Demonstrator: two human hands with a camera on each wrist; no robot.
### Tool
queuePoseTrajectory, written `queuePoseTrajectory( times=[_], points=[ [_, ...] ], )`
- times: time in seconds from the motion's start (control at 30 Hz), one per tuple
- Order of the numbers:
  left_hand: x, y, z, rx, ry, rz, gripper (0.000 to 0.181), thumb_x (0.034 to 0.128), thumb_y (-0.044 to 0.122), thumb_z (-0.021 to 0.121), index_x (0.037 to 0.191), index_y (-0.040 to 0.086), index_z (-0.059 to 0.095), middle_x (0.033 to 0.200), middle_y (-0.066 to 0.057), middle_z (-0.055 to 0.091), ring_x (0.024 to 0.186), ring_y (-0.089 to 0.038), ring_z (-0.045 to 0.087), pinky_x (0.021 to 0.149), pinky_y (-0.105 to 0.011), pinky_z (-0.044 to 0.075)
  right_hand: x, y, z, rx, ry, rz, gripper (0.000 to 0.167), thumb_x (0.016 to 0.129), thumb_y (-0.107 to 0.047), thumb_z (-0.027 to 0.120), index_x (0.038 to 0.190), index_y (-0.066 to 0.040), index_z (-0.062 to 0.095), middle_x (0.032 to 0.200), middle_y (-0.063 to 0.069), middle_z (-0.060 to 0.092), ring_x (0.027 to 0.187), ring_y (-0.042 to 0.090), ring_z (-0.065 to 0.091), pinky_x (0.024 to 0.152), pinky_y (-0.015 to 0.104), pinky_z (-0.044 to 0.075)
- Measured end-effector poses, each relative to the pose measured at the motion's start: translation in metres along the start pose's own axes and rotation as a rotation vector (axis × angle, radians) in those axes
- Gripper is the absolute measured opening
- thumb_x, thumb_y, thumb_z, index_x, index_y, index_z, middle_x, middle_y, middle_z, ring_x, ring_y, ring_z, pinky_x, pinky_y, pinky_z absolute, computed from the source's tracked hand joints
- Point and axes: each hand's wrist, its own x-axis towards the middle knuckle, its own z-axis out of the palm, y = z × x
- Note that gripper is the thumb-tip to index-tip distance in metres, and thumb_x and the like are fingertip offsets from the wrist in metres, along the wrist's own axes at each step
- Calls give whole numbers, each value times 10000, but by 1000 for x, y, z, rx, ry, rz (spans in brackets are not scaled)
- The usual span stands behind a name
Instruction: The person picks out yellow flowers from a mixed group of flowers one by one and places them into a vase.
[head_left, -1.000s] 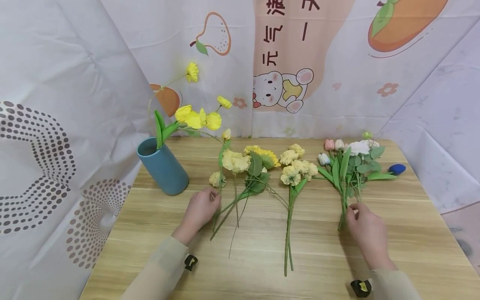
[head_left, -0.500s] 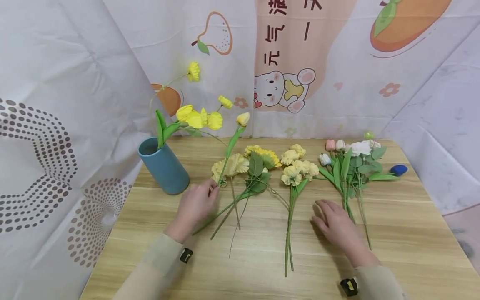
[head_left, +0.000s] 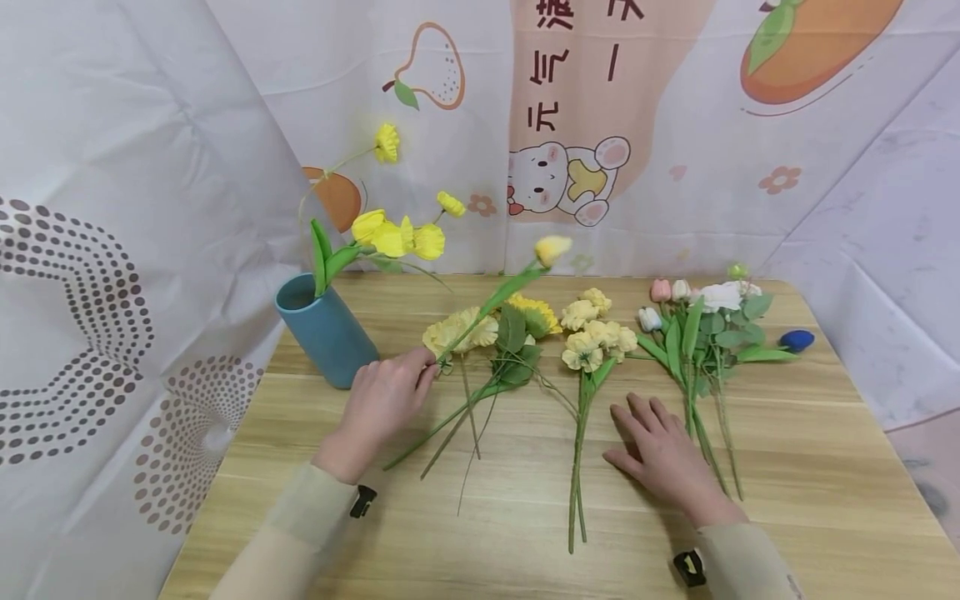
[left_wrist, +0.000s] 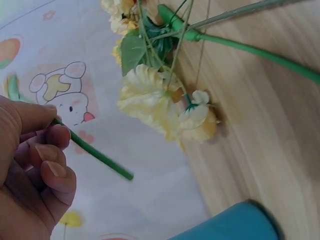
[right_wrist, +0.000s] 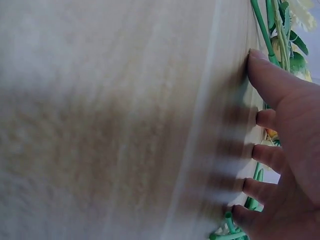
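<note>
My left hand (head_left: 392,395) pinches the green stem of a pale yellow tulip (head_left: 552,250) between thumb and forefinger. The tulip leans to the right, its bud raised above the table's back edge. In the left wrist view the cut end of its stem (left_wrist: 102,157) sticks out past my fingers. Just left of this hand stands a blue vase (head_left: 327,333) that holds yellow flowers (head_left: 401,239). My right hand (head_left: 667,450) rests on the table with fingers spread, between two groups of stems, and holds nothing.
Cream flowers (head_left: 468,329) and a sunflower (head_left: 536,312) lie right of the vase. A cream bunch (head_left: 596,342) lies mid-table, stems toward the front. White roses (head_left: 722,296), pink tulips (head_left: 661,290) and a blue tulip (head_left: 797,340) lie at the right. A printed curtain (head_left: 450,167) hangs behind.
My left hand has lifted the pale yellow tulip, and its bud has swung up and to the right. My right hand has let go of the right-hand stems and moved left onto the table.
</note>
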Motion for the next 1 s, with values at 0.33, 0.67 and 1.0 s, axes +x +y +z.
queuePoseTrajectory(
  times=[0.33,0.67,1.0],
  points=[
    [5,-12,-19,134,213,241,116,909,76,767,881,64,655,607,10,568,406,-118,420,360,-256,279,0,1,3,1,-36,9,740,976,-506,645,1535,-65,444,1609,271,306,1458,565,231,1130,739,226],
    [8,-29,-43,190,330,304,49,894,34,743,932,25,712,781,-111,729,538,-249,673,393,-370,483,-1,-1,0,-4,-34,7,724,980,-480,652,1529,-55,448,1604,281,308,1454,572,228,1111,759,236],
    [18,-43,-75,260,415,341,89,981,84,658,934,15,688,738,-106,657,468,-233,574,363,-380,433,-1,0,2,-1,-25,3,712,982,-457,657,1525,-47,449,1600,287,309,1453,577,223,1109,763,233]
  ],
)
